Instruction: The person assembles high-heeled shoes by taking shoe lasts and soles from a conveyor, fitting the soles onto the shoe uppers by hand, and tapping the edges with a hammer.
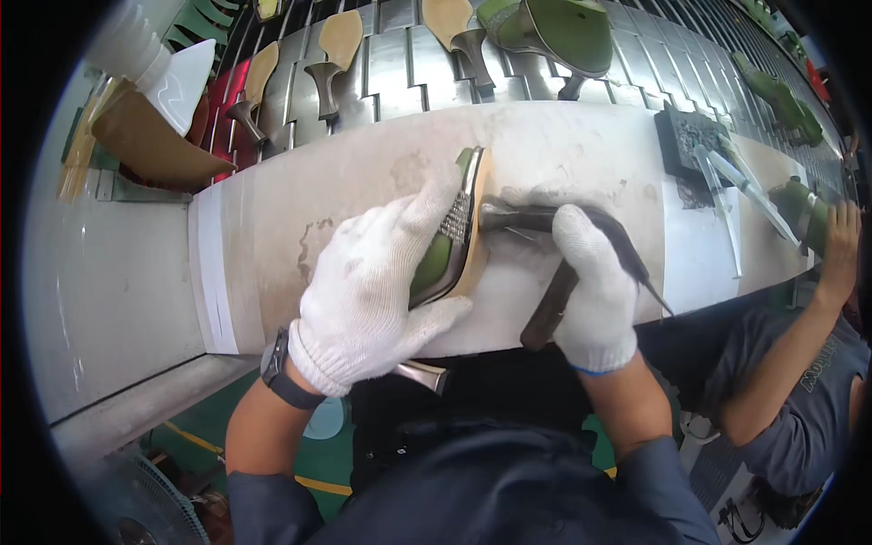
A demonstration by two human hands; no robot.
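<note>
Left hand (pixel 368 295), in a white knit glove, is wrapped tight around a green high-heeled shoe (pixel 447 241), grip closed on it, pressing it on its side against the white worktop (pixel 272 209) near the front edge, tan sole turned to the right and the metallic heel (pixel 422 374) poking out below the front edge. Right hand (pixel 595 286), gloved the same, has its grip clenched on the dark handle of a hammer (pixel 536 272), and the hammer's head sits right against the sole of the shoe. Along the far edge runs a slatted metal conveyor (pixel 400 64) carrying more shoes: tan-soled ones with dark heels (pixel 331 59) and a green one (pixel 554 32) further right. Toward the right end of the worktop lies a dark block (pixel 690 141), and beside it another person's hand (pixel 840 245) holds a green shoe (pixel 808 209) at the edge. A white bottle (pixel 136 45) stands at the far left corner.
</note>
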